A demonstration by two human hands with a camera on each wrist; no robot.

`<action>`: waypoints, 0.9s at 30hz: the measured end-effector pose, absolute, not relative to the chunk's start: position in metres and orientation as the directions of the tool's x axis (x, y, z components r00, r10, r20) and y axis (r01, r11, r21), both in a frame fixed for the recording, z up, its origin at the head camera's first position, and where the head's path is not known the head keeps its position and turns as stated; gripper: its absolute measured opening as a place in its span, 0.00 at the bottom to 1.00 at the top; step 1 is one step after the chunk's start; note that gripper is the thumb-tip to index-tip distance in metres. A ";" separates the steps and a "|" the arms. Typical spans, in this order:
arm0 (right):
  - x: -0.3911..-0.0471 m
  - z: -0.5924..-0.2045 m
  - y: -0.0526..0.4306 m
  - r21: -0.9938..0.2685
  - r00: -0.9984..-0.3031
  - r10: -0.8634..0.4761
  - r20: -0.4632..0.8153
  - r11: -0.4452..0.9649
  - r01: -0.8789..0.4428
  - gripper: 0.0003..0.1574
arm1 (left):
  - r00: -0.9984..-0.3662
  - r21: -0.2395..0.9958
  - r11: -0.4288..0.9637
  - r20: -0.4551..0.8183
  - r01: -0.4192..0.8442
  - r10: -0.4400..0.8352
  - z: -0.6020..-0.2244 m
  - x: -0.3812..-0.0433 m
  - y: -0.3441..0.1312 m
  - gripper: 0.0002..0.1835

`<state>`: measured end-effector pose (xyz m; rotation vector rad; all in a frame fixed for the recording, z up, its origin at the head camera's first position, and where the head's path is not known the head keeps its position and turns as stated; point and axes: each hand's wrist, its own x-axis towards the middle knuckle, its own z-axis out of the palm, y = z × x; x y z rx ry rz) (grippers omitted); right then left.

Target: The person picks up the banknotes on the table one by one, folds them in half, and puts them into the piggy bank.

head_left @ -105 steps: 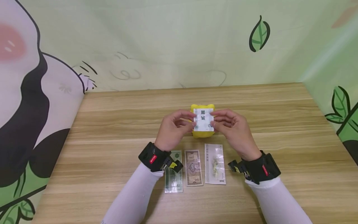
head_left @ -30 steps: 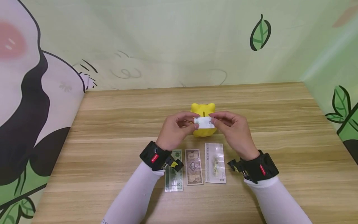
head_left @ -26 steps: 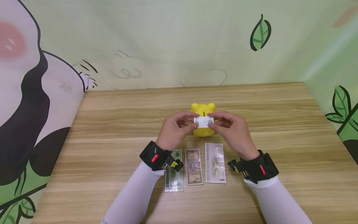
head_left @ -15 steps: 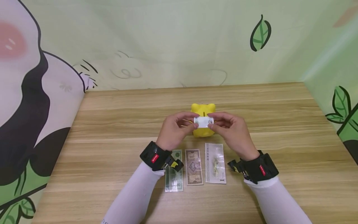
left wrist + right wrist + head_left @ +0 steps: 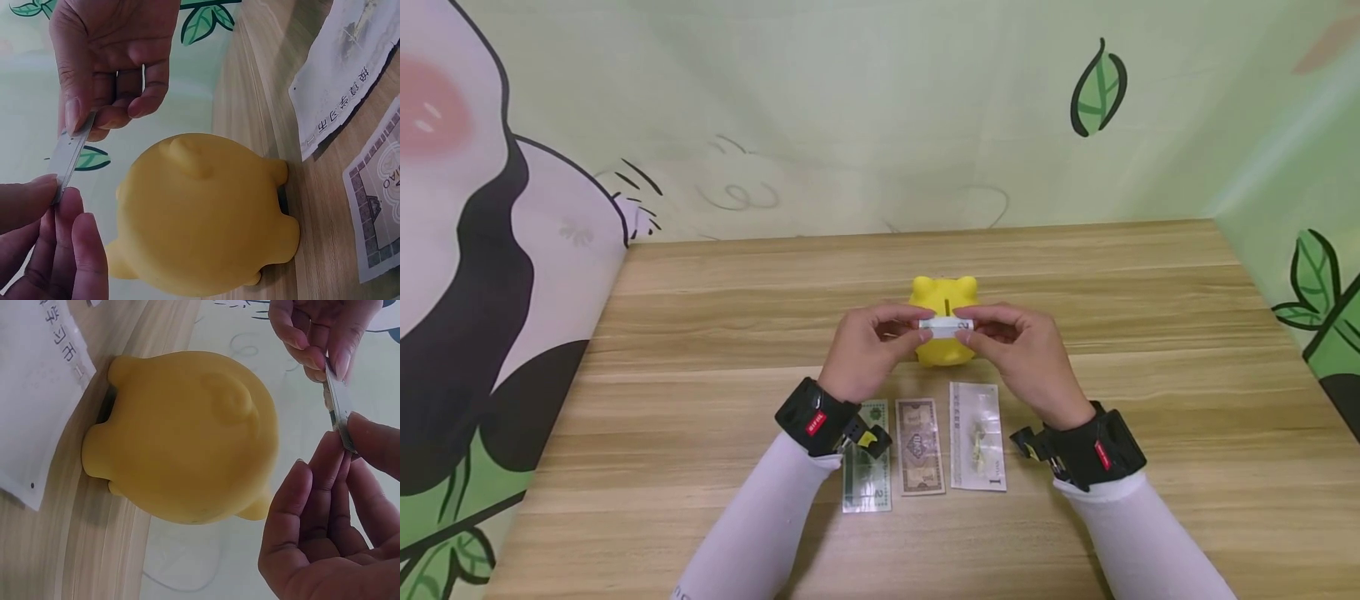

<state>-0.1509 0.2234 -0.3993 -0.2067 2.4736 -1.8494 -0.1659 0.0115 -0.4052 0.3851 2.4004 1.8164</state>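
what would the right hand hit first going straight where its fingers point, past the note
Probably the left hand, pinching the other end of the folded note; the yellow piggy bank seems below that line.

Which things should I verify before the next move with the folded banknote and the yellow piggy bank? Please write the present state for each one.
1. Folded banknote secured at both ends: ok; left hand and right hand each pinch one end.
2. Banknote folded into a narrow strip: ok.
3. Yellow piggy bank upright on the wooden table: ok.
4. Slot in view: ok; it shows just beyond the banknote in the head view.
5. Banknote lined up with the slot: not ok; it lies crosswise to it.
6. Strip fits the slot: cannot tell from these views.
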 end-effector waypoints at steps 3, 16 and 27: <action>-0.151 -0.399 0.223 -0.953 -0.989 -0.138 0.044 0.292 -0.083 0.15 | -0.961 0.954 0.264 0.068 0.141 0.267 -0.405 -0.166 0.011 0.09; -0.151 -0.401 0.222 -0.949 -0.989 -0.140 0.054 0.301 -0.094 0.11 | -0.956 0.943 0.262 0.136 0.205 0.260 -0.405 -0.167 0.012 0.05; -0.151 -0.403 0.218 -0.973 -0.961 -0.276 0.018 0.214 -0.080 0.12 | -0.950 0.975 0.179 0.070 0.129 0.306 -0.406 -0.164 0.017 0.04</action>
